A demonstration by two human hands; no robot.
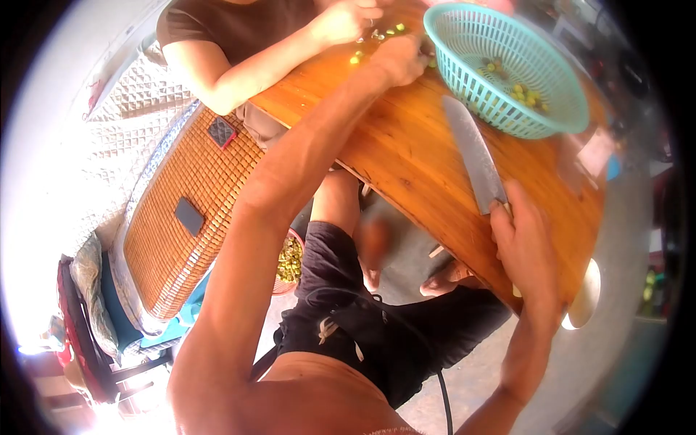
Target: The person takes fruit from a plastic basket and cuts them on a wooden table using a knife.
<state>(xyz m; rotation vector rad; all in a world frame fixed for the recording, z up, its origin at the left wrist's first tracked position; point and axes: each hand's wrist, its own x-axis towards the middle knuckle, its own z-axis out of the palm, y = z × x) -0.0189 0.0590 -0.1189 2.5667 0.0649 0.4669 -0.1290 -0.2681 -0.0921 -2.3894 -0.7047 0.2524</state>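
Observation:
My right hand (pixel 523 230) is wrapped round the handle of a kitchen knife (pixel 473 148) over the wooden table (pixel 395 159). The wide blade points away from me, towards the basket. At the far side, my left hand (pixel 397 62) is curled, with its fingertips turned down beside small green pieces (pixel 356 58). What it holds, if anything, is hidden. A turquoise plastic basket (pixel 464 90) stands just right of my left hand, with several yellow-green pieces (pixel 528 96) in its bottom.
Across the table corner sits another person (pixel 239 36), whose hand (pixel 348 20) is close to my left hand. A woven-mat seat (pixel 170 250) with two dark flat objects is at left. A reddish basket of green pieces (pixel 289 261) stands by my leg.

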